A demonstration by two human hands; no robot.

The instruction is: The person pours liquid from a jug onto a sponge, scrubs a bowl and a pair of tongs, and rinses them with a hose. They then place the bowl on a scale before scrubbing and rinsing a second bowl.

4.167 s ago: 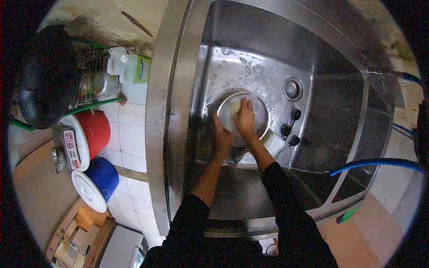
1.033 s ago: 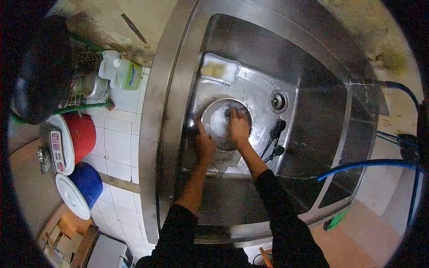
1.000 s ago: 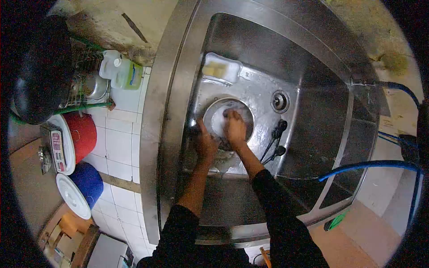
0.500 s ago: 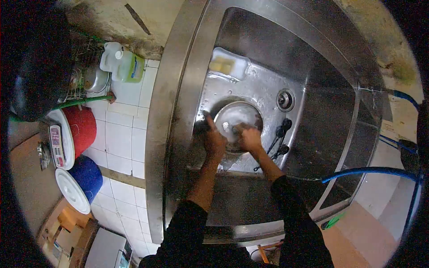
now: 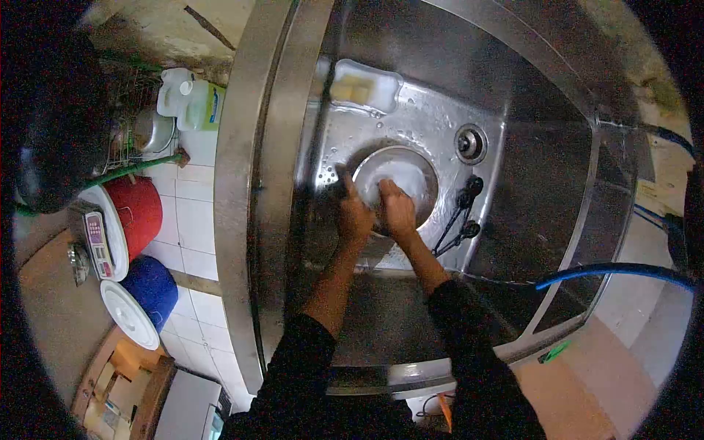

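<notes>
A round metal bowl [image 5: 424,209] rests on the floor of a steel sink [image 5: 352,136], with whitish suds or glare inside. My left hand [image 5: 356,216] holds the bowl's left rim, its thumb side toward the bowl. Inside the bowl, my right hand [image 5: 398,211] has its fingers bunched against the inner surface; whatever they hold is hidden. To the right of the bowl lie dark long-handled utensils [image 5: 468,194]. Above it sits a whitish tray [image 5: 386,92] with a yellow block, perhaps a sponge [image 5: 350,90].
A drain [image 5: 471,144] is at the upper right of the sink floor. Water runs from a blue hose [image 5: 616,271] over the right side. Beyond the left rim stand a jug [image 5: 199,106], a red bucket [image 5: 139,216] and a blue bucket [image 5: 152,290].
My right hand has shifted left within the bowl, closer to my left hand. My left hand stays at the rim. The whole view has shifted slightly.
</notes>
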